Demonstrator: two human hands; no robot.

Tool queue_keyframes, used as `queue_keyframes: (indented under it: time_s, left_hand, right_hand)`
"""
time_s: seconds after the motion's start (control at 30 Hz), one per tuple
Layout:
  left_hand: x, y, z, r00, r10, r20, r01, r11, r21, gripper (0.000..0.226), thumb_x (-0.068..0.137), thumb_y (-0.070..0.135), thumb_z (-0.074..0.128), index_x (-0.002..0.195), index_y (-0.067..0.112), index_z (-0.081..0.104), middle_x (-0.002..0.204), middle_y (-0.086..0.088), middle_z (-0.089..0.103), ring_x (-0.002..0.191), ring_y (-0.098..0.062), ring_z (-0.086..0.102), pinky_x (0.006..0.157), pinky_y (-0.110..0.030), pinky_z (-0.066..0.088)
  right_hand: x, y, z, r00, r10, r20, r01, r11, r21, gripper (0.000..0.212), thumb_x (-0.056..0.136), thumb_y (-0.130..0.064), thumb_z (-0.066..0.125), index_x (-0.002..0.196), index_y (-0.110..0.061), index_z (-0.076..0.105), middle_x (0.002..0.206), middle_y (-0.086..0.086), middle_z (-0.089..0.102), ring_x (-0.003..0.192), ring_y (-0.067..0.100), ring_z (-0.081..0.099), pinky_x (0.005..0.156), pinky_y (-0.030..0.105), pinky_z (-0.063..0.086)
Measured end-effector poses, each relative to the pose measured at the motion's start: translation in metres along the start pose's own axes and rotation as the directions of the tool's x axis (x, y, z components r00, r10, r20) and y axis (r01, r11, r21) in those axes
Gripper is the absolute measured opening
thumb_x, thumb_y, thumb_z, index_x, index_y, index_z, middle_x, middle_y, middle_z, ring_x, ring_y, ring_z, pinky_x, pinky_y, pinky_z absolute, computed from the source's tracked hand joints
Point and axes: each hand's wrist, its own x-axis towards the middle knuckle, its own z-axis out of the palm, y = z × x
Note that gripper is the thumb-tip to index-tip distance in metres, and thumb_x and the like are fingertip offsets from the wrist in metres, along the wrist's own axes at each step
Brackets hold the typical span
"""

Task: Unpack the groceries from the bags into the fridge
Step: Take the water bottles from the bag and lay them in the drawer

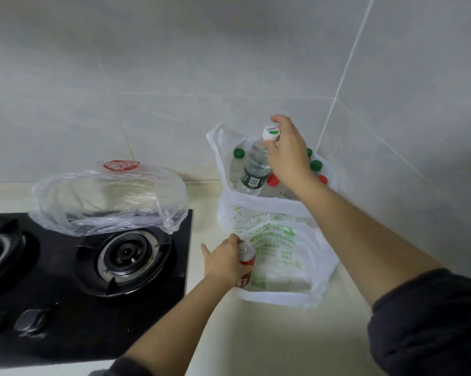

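Bottle (254, 169) in right hand (288, 156), can (247, 256) in left hand (223, 260); clear bag (107, 199) overlapping stove (66, 308)

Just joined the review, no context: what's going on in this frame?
A person is unpacking a white shopping bag on the counter beside a stove. The right hand grips a water bottle near its cap, tilted, base inside the bag. The left hand holds a red can beside the bag. Other bottles with green and red caps stand inside. A clear plastic bag lies across the stove's back edge. No fridge is in view.
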Motion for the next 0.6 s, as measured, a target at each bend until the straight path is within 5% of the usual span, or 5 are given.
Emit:
queue_keyframes:
  time_s: [0.2, 0.37, 0.6]
  left_hand:
    - [-0.014, 0.025, -0.028, 0.989, 0.097, -0.114, -0.108, 0.990, -0.093, 0.052, 0.072, 0.040, 0.074, 0.114, 0.026, 0.048, 0.099, 0.012, 0.063, 0.104, -0.014, 0.060, 0.116, -0.051, 0.015]
    - [-0.046, 0.035, -0.079, 0.963, 0.176, -0.205, -0.224, 0.944, -0.242, 0.061, 0.062, 0.036, 0.083, 0.114, 0.025, 0.053, 0.103, 0.006, 0.066, 0.095, -0.019, 0.061, 0.084, -0.036, 0.050]
    - [-0.118, 0.019, -0.128, 0.909, 0.190, -0.371, -0.289, 0.929, -0.232, 0.057, 0.063, 0.026, 0.083, 0.113, 0.032, 0.055, 0.096, 0.017, 0.060, 0.086, -0.007, 0.060, 0.070, -0.021, 0.044]
  right_hand:
    - [-0.027, -0.031, -0.063, 0.991, -0.113, -0.070, 0.116, 0.992, 0.049, 0.045, 0.093, -0.008, 0.057, 0.135, -0.017, 0.044, 0.127, 0.008, 0.056, 0.106, 0.022, 0.056, 0.088, 0.028, 0.041]
    - [-0.056, -0.046, -0.094, 0.980, -0.195, -0.026, 0.195, 0.981, 0.014, 0.044, 0.094, -0.009, 0.054, 0.136, -0.016, 0.043, 0.131, 0.007, 0.055, 0.110, 0.025, 0.055, 0.094, 0.036, 0.043]
    - [-0.114, -0.053, -0.103, 0.961, -0.261, 0.095, 0.255, 0.965, 0.067, 0.045, 0.096, -0.013, 0.056, 0.139, -0.020, 0.043, 0.138, -0.001, 0.051, 0.116, 0.017, 0.053, 0.099, 0.034, 0.043]
